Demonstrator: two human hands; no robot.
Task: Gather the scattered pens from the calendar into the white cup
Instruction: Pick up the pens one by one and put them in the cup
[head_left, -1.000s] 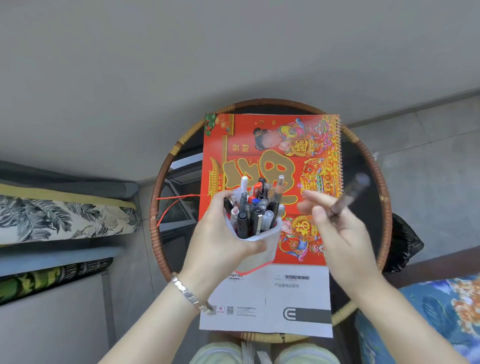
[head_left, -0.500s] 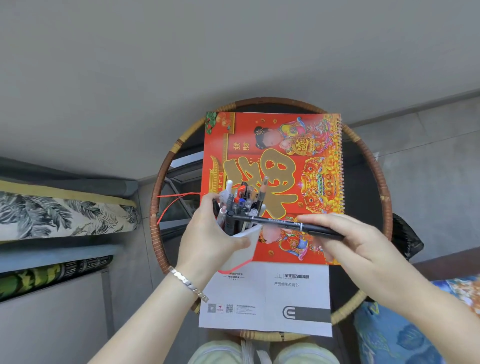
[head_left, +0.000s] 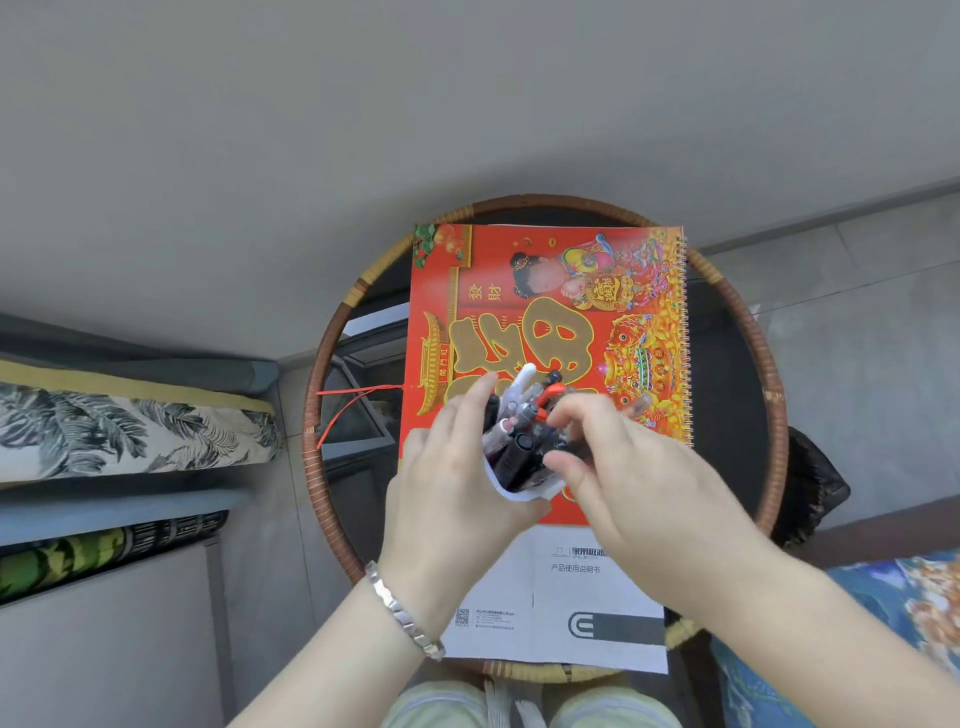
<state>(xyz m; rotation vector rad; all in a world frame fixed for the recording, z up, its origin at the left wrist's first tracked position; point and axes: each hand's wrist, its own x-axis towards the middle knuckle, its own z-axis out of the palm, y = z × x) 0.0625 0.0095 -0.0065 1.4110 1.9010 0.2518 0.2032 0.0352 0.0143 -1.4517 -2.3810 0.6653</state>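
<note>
My left hand (head_left: 447, 493) grips the white cup (head_left: 519, 493) and holds it tilted above the lower left of the red and gold calendar (head_left: 571, 332). The cup is packed with several pens (head_left: 524, 415), black, grey, white and red-tipped. My right hand (head_left: 639, 493) is at the cup's mouth from the right, its thumb and fingers pinched on a black pen (head_left: 569, 447) among the others. Most of that pen is hidden and blurred. I see no loose pen on the visible part of the calendar.
The calendar lies on a round glass table with a woven rim (head_left: 774, 395). A white leaflet (head_left: 571, 613) lies below it at the near edge. A red cord (head_left: 353, 400) trails left. Patterned cushions (head_left: 130, 431) sit left, a blue cushion (head_left: 857, 623) and a black bag (head_left: 815, 488) right.
My right hand swung the black pen from up at the right to horizontal across the cup, and is now at the cup's mouth. The cup has tilted and shifted slightly.
</note>
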